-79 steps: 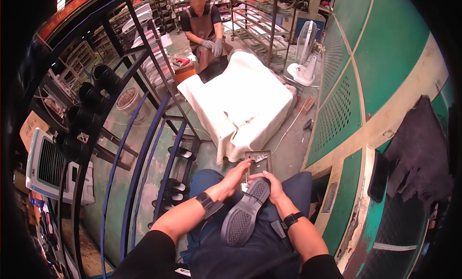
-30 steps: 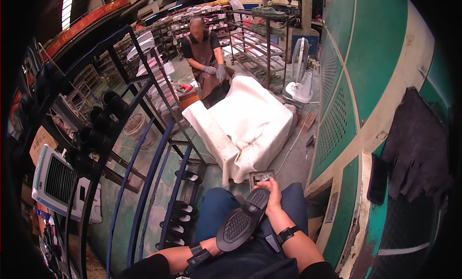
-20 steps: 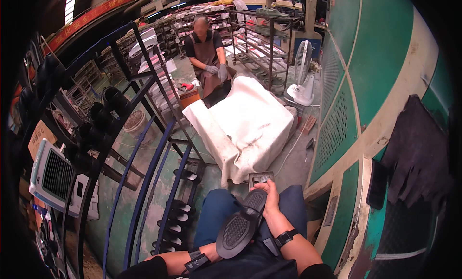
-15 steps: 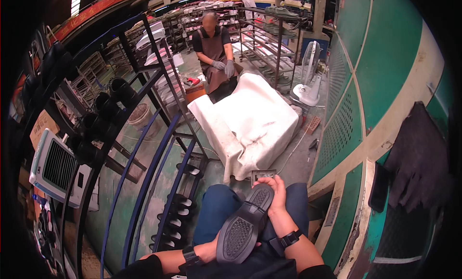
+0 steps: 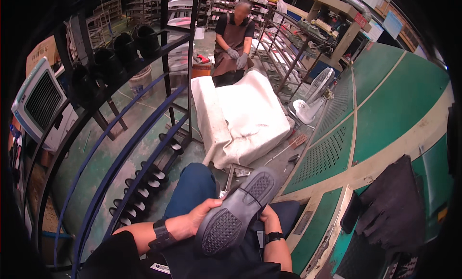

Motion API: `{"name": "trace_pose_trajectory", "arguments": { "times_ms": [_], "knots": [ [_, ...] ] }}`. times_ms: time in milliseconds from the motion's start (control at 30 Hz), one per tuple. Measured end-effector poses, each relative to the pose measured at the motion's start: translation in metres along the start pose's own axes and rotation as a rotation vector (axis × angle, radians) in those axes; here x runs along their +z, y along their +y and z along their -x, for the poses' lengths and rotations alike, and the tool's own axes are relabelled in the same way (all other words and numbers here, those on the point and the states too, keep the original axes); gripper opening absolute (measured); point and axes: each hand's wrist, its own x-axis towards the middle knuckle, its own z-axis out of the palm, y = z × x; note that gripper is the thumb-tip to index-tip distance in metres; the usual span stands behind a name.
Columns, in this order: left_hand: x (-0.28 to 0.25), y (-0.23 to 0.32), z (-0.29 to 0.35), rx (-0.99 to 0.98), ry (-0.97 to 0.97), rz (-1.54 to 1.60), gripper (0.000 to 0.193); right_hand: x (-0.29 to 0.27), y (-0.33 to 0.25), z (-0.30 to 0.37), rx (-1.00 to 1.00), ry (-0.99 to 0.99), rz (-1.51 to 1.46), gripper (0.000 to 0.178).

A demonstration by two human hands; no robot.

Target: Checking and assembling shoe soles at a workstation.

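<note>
A black shoe (image 5: 240, 209) lies sole up over my lap, its patterned tread and heel facing me. My left hand (image 5: 204, 214) grips its left edge, thumb near the middle of the sole and other fingers hidden underneath. My right hand (image 5: 268, 214) is at the shoe's right side, below the heel. Its fingers are mostly behind the shoe, so their hold is not visible. Dark bands circle both wrists. Just beyond the heel is a small metal frame (image 5: 234, 170), partly covered by the shoe.
A white cloth-covered block (image 5: 252, 117) stands ahead, with a seated person in grey gloves (image 5: 236, 57) behind it. Racks with black shoes (image 5: 139, 182) line the left. A green machine panel (image 5: 327, 149) and dark cloth (image 5: 390, 197) border the right. A white fan (image 5: 308, 105) stands farther back.
My view has turned to the right. The shoe has tilted, its heel pointing more to the right. My right hand has moved from the heel down to the shoe's side; my left thumb now shows on its edge.
</note>
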Motion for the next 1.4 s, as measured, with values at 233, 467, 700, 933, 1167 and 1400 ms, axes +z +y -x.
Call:
{"name": "trace_pose_trajectory", "arguments": {
  "times_ms": [233, 467, 700, 933, 1167, 1400],
  "knots": [
    [0.002, 0.075, 0.021, 0.496, -0.163, -0.286, 0.124, 0.088, -0.018, 0.049, -0.101, -0.613, -0.474, 0.101],
    [-0.017, 0.081, 0.102, 0.712, 0.125, -0.565, 0.119, 0.132, -0.062, 0.029, 0.106, -0.511, -0.529, 0.079],
    [-0.026, 0.088, 0.114, 0.962, 0.26, -0.711, 0.123, 0.121, -0.141, -0.129, -0.247, 0.134, -0.395, 0.037],
    [-0.051, 0.103, 0.133, 1.251, 0.772, -1.425, 0.117, 0.25, -0.094, -0.065, 0.228, -0.708, -0.056, 0.063],
    [-0.085, 0.114, 0.088, 0.629, 0.947, -1.041, 0.03, 0.276, -0.058, -0.045, -0.101, -0.637, 0.885, 0.055],
    [-0.196, 0.135, 0.032, 0.518, 0.836, -0.864, 0.034, 0.208, -0.108, -0.009, -0.01, -0.386, 0.493, 0.042]
  ]
}}
